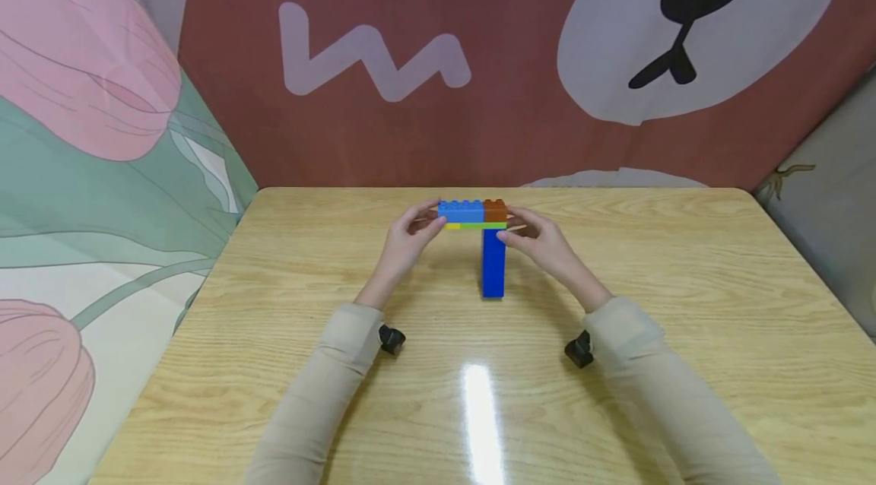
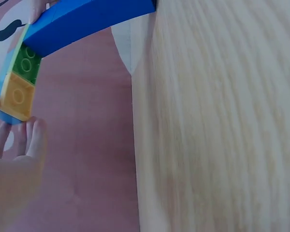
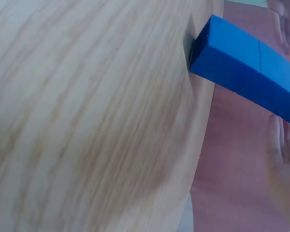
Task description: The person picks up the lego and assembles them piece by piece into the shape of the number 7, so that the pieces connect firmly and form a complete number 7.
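A tall column of dark blue bricks (image 1: 493, 264) rises from the table, its foot meeting the wood in the left wrist view. Across its top runs a beam that reaches out leftward: a light blue brick (image 1: 461, 211) and a brown brick (image 1: 495, 211) over a yellow piece (image 2: 18, 95) and a green piece (image 2: 26, 64). My left hand (image 1: 407, 234) pinches the beam's free left end between thumb and fingers. At the right end, my right hand (image 1: 544, 238) holds the top of the column and beam, thumb in front, fingers behind and partly hidden.
The wooden table (image 1: 438, 409) ends at the back against a reddish-brown printed cloth (image 1: 513, 135). Flowered fabric (image 1: 89, 188) hangs on the left. Small black devices (image 1: 392, 340) sit at both wrists, by the beige sleeves (image 1: 308, 394).
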Demonstrator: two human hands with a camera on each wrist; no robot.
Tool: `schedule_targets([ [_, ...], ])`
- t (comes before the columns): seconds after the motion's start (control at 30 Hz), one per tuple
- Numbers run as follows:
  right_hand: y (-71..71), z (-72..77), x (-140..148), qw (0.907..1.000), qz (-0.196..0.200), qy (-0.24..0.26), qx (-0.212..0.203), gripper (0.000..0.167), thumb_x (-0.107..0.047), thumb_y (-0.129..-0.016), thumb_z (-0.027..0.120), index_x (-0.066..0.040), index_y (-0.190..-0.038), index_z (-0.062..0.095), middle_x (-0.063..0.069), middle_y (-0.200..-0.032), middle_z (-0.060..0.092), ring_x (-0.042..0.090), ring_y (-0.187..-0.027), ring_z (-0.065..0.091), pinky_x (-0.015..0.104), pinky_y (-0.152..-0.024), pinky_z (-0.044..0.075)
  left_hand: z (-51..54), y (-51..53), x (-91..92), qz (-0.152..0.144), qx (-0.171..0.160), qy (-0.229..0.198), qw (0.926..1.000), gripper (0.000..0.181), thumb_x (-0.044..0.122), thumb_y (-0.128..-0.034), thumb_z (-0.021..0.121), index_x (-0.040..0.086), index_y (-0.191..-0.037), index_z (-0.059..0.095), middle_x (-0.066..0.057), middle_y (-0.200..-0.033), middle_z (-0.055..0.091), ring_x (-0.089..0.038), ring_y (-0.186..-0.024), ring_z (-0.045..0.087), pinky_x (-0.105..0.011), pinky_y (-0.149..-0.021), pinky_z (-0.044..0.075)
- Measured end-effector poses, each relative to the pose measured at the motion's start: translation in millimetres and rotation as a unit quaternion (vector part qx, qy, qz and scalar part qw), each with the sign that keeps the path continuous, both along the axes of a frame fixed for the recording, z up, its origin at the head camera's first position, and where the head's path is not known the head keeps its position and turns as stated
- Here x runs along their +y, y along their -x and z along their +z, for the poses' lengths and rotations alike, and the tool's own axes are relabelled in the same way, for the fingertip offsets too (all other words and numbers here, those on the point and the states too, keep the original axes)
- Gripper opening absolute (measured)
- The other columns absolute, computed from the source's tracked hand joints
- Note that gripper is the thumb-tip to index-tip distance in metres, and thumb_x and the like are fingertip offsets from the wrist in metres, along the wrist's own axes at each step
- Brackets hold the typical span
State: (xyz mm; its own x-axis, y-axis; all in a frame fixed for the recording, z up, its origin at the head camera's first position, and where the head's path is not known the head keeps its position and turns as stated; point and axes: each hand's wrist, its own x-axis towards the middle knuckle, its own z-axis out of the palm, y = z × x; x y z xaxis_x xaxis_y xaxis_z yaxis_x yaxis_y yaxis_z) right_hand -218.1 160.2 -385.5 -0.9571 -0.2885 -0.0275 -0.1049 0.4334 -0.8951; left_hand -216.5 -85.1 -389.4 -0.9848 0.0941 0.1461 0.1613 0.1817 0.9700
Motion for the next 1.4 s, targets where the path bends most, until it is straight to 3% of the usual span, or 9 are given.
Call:
schedule_targets([
  [0.53,4.7,-14.8,-7,0.9928,0.030,0.071,-0.092,0.063,-0.014,-0.097,0.054,0.000,-0.150,0.023,0.024,-0.150,0.033,0.042,-0.131,0.045,0.051,-0.107,0.043,-8.8,1.5,-3.3,-0.016,-0.089,0.043,0.9950,0.044,0.017,-0.0973,0.054,0.007,-0.140,0.048,-0.019,-0.134,0.054,-0.033,-0.117,0.059,-0.042,-0.101,0.050],
  [0.67,5.4,-20.7,-8,0.9909,0.033,0.079,-0.104,0.062,-0.010,-0.096,0.052,0.001,-0.150,0.023,0.021,-0.154,0.030,0.041,-0.133,0.044,0.047,-0.106,0.045,-11.9,3.5,-2.9,-0.021,-0.111,0.049,0.9924,0.044,0.012,-0.0966,0.052,0.002,-0.139,0.048,-0.023,-0.134,0.054,-0.034,-0.119,0.058,-0.039,-0.101,0.051],
  [0.87,4.0,-24.2,-9,0.9887,0.036,0.082,-0.120,0.061,-0.006,-0.096,0.049,0.004,-0.149,0.021,0.025,-0.153,0.029,0.042,-0.134,0.041,0.045,-0.107,0.044,-13.9,4.3,-3.7,-0.023,-0.148,0.078,0.9856,0.043,0.013,-0.0974,0.053,0.004,-0.139,0.049,-0.021,-0.134,0.056,-0.032,-0.119,0.059,-0.037,-0.100,0.051],
  [1.1,2.8,-27.8,-15,0.9894,0.025,0.054,-0.132,0.057,-0.005,-0.099,0.046,0.003,-0.150,0.022,0.026,-0.151,0.030,0.040,-0.132,0.044,0.045,-0.106,0.045,-22.8,7.8,-4.4,-0.014,-0.145,0.086,0.9857,0.040,0.010,-0.0959,0.056,0.001,-0.135,0.052,-0.022,-0.133,0.056,-0.033,-0.115,0.061,-0.035,-0.098,0.053],
  [1.4,1.7,-26.5,-22,0.9867,-0.002,0.045,-0.156,0.057,-0.001,-0.098,0.045,0.002,-0.150,0.022,0.026,-0.150,0.030,0.038,-0.131,0.045,0.047,-0.108,0.044,-25.8,8.7,-3.9,-0.012,-0.145,0.093,0.9850,0.039,0.009,-0.0963,0.055,0.000,-0.134,0.053,-0.025,-0.125,0.060,-0.035,-0.108,0.063,-0.036,-0.092,0.056],
])
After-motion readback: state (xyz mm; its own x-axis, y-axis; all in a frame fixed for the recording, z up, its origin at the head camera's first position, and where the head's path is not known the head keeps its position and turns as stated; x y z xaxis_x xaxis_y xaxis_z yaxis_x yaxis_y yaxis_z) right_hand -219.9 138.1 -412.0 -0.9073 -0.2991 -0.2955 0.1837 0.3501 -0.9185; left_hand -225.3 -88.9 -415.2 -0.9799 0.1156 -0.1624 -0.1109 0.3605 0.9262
